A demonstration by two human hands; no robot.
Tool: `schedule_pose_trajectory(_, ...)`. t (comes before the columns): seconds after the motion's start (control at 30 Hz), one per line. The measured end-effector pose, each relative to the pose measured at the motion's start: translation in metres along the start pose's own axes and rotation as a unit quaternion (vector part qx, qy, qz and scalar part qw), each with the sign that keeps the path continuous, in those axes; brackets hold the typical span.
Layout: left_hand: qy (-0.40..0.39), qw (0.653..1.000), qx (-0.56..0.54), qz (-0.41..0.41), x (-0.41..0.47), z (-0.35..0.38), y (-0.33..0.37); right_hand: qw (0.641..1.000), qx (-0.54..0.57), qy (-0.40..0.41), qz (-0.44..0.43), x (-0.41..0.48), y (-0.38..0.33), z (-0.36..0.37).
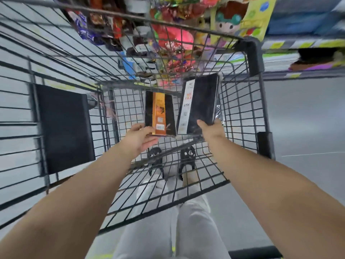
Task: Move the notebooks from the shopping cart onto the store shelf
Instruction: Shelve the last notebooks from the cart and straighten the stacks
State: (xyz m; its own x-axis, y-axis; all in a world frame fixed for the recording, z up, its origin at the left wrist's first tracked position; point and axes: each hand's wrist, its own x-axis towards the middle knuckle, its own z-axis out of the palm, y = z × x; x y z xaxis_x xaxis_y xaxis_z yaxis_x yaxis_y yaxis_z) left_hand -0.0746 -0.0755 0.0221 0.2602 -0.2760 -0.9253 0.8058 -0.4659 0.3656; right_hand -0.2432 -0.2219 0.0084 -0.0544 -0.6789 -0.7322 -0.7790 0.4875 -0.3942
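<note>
Both bare arms reach forward and down, nearly straight, and the forearms draw closer together toward the wrists. The left hand (139,136) grips the near edge of a black and orange notebook (160,113), thumb on top, fingers curled beneath, palm turned inward. The right hand (211,128) holds the near corner of a black notebook (200,101), thumb on the cover, fingers wrapped round its right edge. The hands are about level, near each other but apart.
</note>
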Motion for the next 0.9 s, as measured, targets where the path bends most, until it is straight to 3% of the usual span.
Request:
schedule_pose_trajectory(0.13, -0.043, 0.998, 0.030, 0.019, -0.041, 0.003, 0.017, 0.994, -0.079, -0.002, -0.071, -0.040, -0.017, -0.032)
schedule_pose_trajectory(0.3, -0.108, 0.992, 0.061, 0.034, -0.097, 0.014, 0.036, 0.990, -0.070, 0.007, -0.118, -0.096, -0.015, -0.076)
schedule_pose_trajectory(0.47, -0.113, 0.977, 0.155, 0.098, -0.133, 0.053, 0.061, 0.990, 0.029, 0.031, -0.135, -0.132, -0.002, -0.122)
schedule_pose_trajectory(0.63, -0.152, 0.956, 0.161, 0.190, -0.162, 0.114, 0.073, 0.971, 0.138, 0.103, -0.167, -0.142, 0.016, -0.183)
schedule_pose_trajectory(0.9, -0.166, 0.931, 0.212, 0.247, -0.190, 0.253, 0.027, 0.941, 0.230, 0.170, -0.181, -0.109, 0.077, -0.308)
